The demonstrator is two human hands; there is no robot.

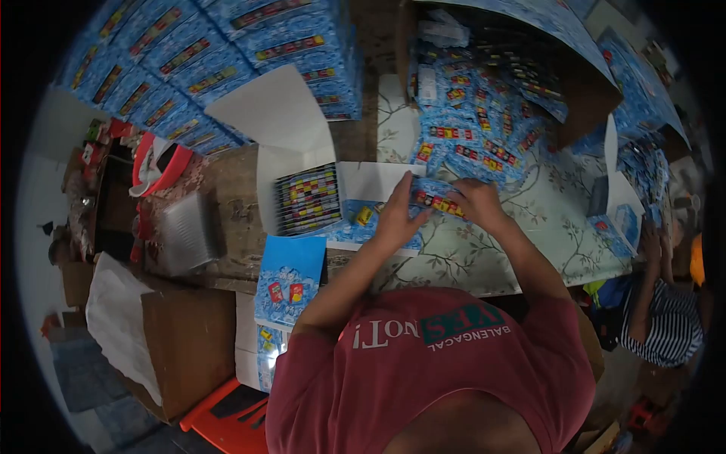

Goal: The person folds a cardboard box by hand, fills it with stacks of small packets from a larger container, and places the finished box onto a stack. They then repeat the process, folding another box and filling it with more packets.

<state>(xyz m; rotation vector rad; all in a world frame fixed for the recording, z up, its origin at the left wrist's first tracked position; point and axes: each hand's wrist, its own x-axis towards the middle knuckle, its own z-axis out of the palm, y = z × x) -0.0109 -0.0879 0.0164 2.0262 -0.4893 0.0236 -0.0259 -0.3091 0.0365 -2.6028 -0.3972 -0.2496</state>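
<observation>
Over the table's near side, my left hand (pixel 397 217) grips one end of a small bundle of blue sachets (pixel 437 200) with red and yellow labels. My right hand (pixel 481 204) has its fingers round the other end. Just left of the left hand stands an open white box (pixel 291 178) packed with a row of sachets on edge. A blue-printed box panel (pixel 363 217) lies beneath my left wrist. Beyond my hands, a heap of loose sachets (pixel 484 125) spills from a large carton (pixel 586 98) lying on its side.
Stacked blue boxes (pixel 204 64) rise at the back left. A clear plastic tray (pixel 189 231) and an upright blue box (pixel 290 280) are to the left, above a brown carton (pixel 185 340) and red chair (pixel 227 420). At right, a co-worker in a striped shirt (pixel 662 325) reaches toward another box.
</observation>
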